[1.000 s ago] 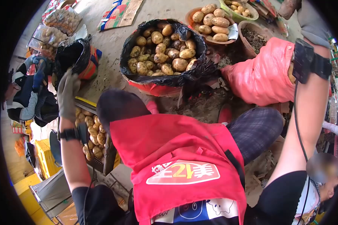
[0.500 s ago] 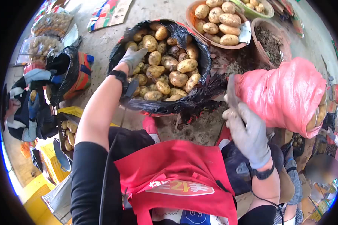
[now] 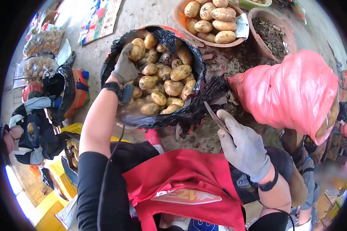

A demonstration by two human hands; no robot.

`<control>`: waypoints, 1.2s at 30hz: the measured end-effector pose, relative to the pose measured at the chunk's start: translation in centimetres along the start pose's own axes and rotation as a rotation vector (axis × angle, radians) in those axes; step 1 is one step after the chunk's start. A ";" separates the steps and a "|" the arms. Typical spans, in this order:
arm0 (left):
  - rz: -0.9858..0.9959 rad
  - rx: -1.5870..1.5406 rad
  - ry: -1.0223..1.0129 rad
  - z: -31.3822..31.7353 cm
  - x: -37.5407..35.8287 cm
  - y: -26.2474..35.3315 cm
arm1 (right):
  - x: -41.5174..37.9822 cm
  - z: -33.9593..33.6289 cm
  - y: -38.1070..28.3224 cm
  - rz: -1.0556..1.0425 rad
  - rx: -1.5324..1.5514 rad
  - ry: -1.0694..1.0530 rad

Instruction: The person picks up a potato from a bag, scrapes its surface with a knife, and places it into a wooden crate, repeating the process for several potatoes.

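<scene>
A black-lined sack full of soil-marked potatoes stands in front of me, its top rolled open. My gloved left hand is inside the far left of it, fingers curled round a potato; part of the grip is hidden. On the right, my gloved right hand is closed on a knife, with the blade pointing up and left, apart from the potatoes. To the right of that hand lies a pink sack with potatoes showing at its end.
Beyond the sack sits an orange basin of cleaner-looking potatoes, beside a tub of dark scraps. A co-worker with gloved hands works at the far left near another lined bag. Yellow crates stand at lower left.
My left hand has gone from an outstretched thumb to curling round a potato. My right hand has shifted down and left with the knife, whose blade now tilts further left. The view has shifted slightly.
</scene>
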State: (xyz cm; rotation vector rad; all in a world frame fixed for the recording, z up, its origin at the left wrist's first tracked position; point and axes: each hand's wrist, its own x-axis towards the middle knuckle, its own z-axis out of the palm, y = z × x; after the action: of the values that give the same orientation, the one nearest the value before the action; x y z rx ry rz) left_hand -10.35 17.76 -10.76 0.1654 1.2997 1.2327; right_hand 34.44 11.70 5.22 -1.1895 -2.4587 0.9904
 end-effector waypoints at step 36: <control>0.077 -0.064 -0.720 14.8 -24.2 -12.4 | -0.2 1.2 -0.4 0.351 1.287 -0.079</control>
State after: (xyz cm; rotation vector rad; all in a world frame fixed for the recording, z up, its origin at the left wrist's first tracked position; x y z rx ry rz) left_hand 13.74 2.19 0.96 0.5608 0.6311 1.1251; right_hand 33.79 10.80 4.63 -1.0162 -1.0787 2.1820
